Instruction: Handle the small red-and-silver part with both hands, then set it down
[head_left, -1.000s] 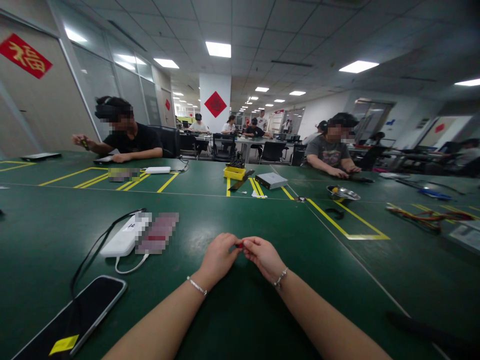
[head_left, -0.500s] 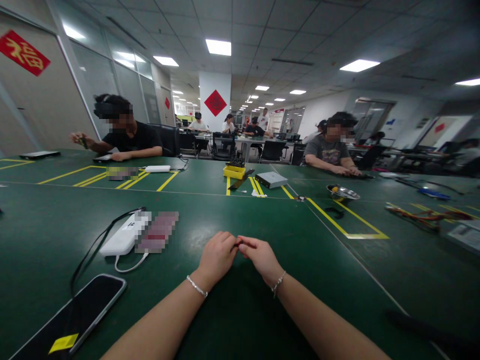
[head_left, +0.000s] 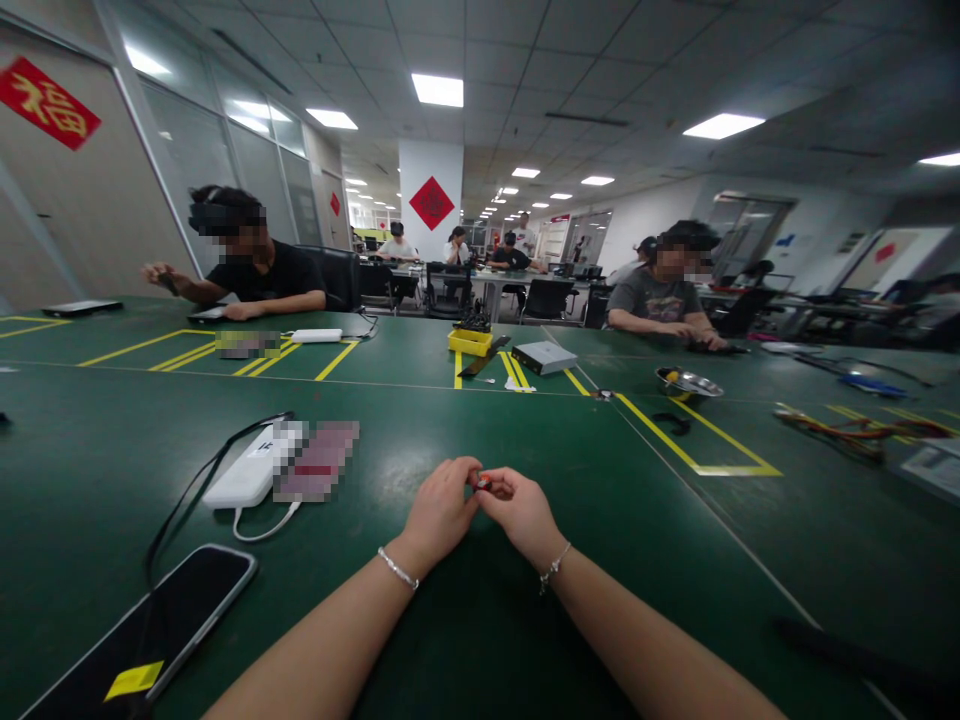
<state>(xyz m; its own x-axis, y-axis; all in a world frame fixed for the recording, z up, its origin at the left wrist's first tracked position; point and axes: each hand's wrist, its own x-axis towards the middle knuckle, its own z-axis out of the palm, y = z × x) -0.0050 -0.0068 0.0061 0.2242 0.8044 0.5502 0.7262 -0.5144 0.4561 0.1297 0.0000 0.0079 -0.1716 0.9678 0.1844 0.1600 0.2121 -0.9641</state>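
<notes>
My left hand [head_left: 441,510] and my right hand [head_left: 519,515] meet over the green table [head_left: 465,620], fingers curled and fingertips pinched together. Between the fingertips sits a small red and dark part [head_left: 484,483], too small to name. Both hands pinch it. Each wrist wears a thin bracelet. A white power bank [head_left: 247,478] with a cable lies to the left of my left hand.
A black phone [head_left: 161,625] with a yellow sticker lies at the near left, a black cable running to it. Yellow tape lines [head_left: 697,440] mark the table. Further off stand a yellow bin [head_left: 469,343], a grey box [head_left: 545,357] and a metal dish [head_left: 686,383]. Other people sit across.
My hands stay together, shifting slightly. The small red part was hidden between the fingers half a second ago and shows again between the fingertips now.
</notes>
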